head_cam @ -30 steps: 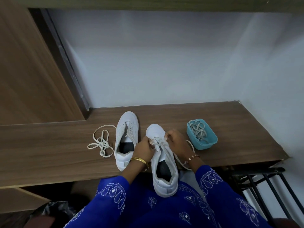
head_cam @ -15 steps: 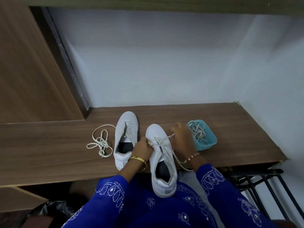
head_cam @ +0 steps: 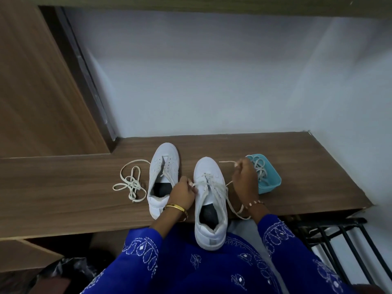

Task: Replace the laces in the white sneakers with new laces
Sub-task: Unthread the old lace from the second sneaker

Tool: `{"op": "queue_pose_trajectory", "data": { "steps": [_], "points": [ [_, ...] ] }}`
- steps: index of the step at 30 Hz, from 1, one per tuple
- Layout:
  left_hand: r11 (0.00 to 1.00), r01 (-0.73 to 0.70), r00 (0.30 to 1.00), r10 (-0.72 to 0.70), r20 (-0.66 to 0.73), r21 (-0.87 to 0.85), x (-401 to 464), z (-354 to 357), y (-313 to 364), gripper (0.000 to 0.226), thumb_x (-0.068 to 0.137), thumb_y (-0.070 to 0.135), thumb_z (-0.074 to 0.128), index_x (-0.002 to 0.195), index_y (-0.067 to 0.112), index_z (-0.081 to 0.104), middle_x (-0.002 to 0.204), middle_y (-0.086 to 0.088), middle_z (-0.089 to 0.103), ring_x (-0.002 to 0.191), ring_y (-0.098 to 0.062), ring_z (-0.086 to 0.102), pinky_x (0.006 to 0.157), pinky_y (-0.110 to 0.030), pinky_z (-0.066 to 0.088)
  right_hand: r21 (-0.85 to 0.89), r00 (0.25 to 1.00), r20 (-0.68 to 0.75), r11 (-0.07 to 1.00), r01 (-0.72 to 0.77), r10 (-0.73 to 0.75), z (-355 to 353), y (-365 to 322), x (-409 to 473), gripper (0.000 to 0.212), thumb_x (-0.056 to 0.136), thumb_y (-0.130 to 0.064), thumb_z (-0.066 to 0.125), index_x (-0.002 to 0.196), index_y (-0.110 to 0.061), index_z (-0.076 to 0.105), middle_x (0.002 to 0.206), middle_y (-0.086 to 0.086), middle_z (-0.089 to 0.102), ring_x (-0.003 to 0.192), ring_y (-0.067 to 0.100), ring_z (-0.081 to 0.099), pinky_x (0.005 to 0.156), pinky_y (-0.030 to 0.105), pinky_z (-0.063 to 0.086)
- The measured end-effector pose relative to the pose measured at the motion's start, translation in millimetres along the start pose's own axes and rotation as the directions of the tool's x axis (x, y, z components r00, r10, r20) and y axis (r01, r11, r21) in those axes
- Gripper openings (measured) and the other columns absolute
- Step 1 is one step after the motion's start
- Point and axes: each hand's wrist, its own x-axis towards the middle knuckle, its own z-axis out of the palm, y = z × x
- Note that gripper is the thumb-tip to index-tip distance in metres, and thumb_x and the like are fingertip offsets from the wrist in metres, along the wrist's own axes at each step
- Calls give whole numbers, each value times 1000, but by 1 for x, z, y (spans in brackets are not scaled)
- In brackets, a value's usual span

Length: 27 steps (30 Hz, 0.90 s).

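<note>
Right hand (head_cam: 245, 179) moved up-right, drawing lace (head_cam: 226, 162) out toward blue tray (head_cam: 273, 183) | left hand (head_cam: 183, 190) pinches lace at eyelets | laced sneaker (head_cam: 209, 200) centre frame, overhanging bench (head_cam: 63, 198) edge | second sneaker (head_cam: 162, 175) left.

Your right hand (head_cam: 246, 177) covers the near-left corner of the teal tray (head_cam: 273, 183), so you cannot count the laces (head_cam: 259, 168) tangled inside. Your left hand (head_cam: 183, 193) hides the lace end it pinches and part of the left sneaker (head_cam: 163, 166). The right sneaker (head_cam: 209, 200) overhangs the wooden shelf (head_cam: 297, 166); its eyelets are too small to tell. The black rack (head_cam: 339, 240) is cut off at the lower right edge.
</note>
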Motion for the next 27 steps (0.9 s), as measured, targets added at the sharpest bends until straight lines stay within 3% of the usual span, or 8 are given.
{"op": "queue_pose_trajectory", "data": {
  "steps": [5,8,10,16,20,22,24,27],
  "points": [
    [985,-5,999,-1,-34,-174,-1,2,7,31,94,2,38,69,20,36,71,4,54,76,-16,50,55,-17,31,-238,981,-45,956,171,-187,-8,-2,-2,2,83,-6,57,84,-5,58,90,13,55,81,25,52,71,38,46],
    [961,-20,999,11,-37,-276,-2,4,10,30,97,6,37,70,19,39,68,5,52,71,-10,50,55,-6,37,-191,971,230,975,114,-69,-2,0,-25,16,82,-19,62,73,-10,52,76,6,54,71,21,51,64,32,41],
    [940,-11,1000,8,-10,-340,-2,4,12,30,98,8,36,70,17,40,67,3,48,72,-16,49,60,-15,40,-251,921,390,964,89,17,5,2,-39,24,84,-28,62,75,-6,57,74,10,60,72,24,56,64,30,40],
    [750,109,989,-148,-5,-652,13,-10,14,29,101,10,30,75,10,43,71,-20,57,82,-37,63,86,-45,50,-249,882,472,960,127,6,4,0,-43,40,81,-36,64,76,4,65,73,16,66,70,25,59,67,35,46],
    [603,110,962,-264,-68,-791,21,-29,24,22,101,13,29,85,8,43,43,-6,49,38,-17,55,63,-34,53,-291,842,539,935,204,-16,4,-7,-44,42,85,-21,55,50,-6,38,51,7,40,58,24,48,55,30,32],
    [618,82,930,-329,-162,-782,26,-39,25,15,101,14,29,95,8,41,56,-8,39,37,-16,48,51,-29,50,-308,843,537,929,206,-9,5,-10,-42,44,86,-15,50,49,-12,26,50,3,29,49,15,32,47,26,22],
    [742,36,903,-311,-296,-670,28,-48,21,12,99,12,30,95,10,41,68,-7,40,48,-18,49,45,-27,49,-306,842,540,933,188,8,4,-11,-39,44,85,-13,50,49,-12,25,49,2,26,47,12,25,44,22,18],
    [979,-28,928,-50,-369,-202,24,-52,10,14,94,7,37,90,11,50,77,-11,56,68,-28,53,62,-33,44,-275,828,559,951,141,39,2,-9,-36,45,84,-12,51,46,-11,27,48,5,28,50,17,32,48,29,25]
  ]
}}
